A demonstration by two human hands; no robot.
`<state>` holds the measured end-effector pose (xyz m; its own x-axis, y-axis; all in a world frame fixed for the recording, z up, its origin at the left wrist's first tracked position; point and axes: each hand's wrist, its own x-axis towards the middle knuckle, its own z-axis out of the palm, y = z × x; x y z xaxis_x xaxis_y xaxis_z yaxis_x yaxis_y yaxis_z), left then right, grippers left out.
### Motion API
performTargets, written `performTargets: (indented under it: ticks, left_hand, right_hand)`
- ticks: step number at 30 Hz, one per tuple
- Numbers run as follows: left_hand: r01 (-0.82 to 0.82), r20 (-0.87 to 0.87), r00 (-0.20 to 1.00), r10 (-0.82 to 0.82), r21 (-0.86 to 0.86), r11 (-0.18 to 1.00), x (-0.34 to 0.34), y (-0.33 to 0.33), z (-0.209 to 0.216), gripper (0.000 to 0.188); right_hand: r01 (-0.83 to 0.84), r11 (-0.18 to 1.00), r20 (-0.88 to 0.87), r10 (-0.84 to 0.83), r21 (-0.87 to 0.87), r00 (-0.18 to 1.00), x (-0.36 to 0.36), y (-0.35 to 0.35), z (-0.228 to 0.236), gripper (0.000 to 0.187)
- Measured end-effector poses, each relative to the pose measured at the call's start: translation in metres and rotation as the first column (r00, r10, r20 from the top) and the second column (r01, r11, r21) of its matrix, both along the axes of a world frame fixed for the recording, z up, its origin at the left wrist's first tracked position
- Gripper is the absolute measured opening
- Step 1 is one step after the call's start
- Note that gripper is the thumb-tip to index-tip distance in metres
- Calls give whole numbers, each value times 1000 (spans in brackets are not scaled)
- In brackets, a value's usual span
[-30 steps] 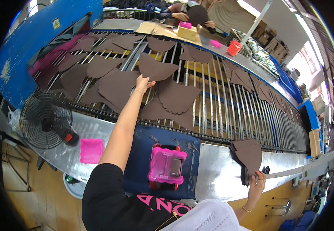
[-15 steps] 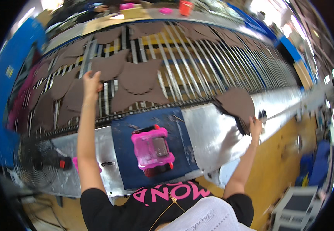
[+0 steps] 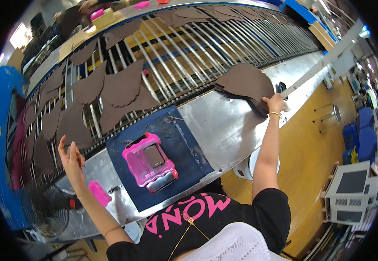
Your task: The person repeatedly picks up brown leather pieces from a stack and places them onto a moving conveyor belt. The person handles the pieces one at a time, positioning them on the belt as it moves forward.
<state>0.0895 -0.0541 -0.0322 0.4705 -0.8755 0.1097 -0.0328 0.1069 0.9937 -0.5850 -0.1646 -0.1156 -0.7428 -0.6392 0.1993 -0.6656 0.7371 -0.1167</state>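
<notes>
My right hand (image 3: 274,103) is closed on the near right edge of a stack of dark brown cut pieces (image 3: 245,85) with rounded outlines, on the metal table (image 3: 206,126). My left hand (image 3: 72,158) is empty, fingers apart, above the table's left part beside the roller conveyor (image 3: 189,56). More flat brown pieces (image 3: 121,85) lie on the conveyor's bars, some overlapping. Between my hands, a pink plastic frame (image 3: 150,161) with a dark rectangular window and red-and-black ends rests on a dark blue mat (image 3: 189,152).
A black fan (image 3: 45,209) stands at the left, near a small pink item (image 3: 99,193). At the right, a long pale bar (image 3: 324,61) slants over the table's end. A stool (image 3: 328,118) and a white cabinet (image 3: 350,191) are on the floor. Another person's hand (image 3: 86,5) shows across the conveyor.
My view has turned. My left hand has come back from the conveyor pieces toward the table's near left. My right hand stays at the edge of the brown stack.
</notes>
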Motion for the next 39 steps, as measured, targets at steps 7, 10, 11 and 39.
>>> performTargets:
  ticks: [7, 10, 11, 39]
  left_hand:
    - [249, 248, 929, -275, 132, 959, -43, 16, 19, 40]
    - [395, 215, 875, -433, 198, 897, -63, 13, 25, 44]
    - [415, 214, 869, -446, 173, 893, -73, 8, 25, 44]
    - [161, 675, 685, -274, 227, 961, -31, 84, 48, 12]
  right_hand:
    - [-332, 886, 514, 459, -322, 725, 17, 32, 51, 30]
    - [-421, 745, 440, 654, -518, 616, 91, 63, 117, 25]
    - [-456, 668, 438, 737, -589, 515, 106, 69, 128, 25]
    - [-831, -142, 138, 957, -538, -253, 296, 90, 82, 25]
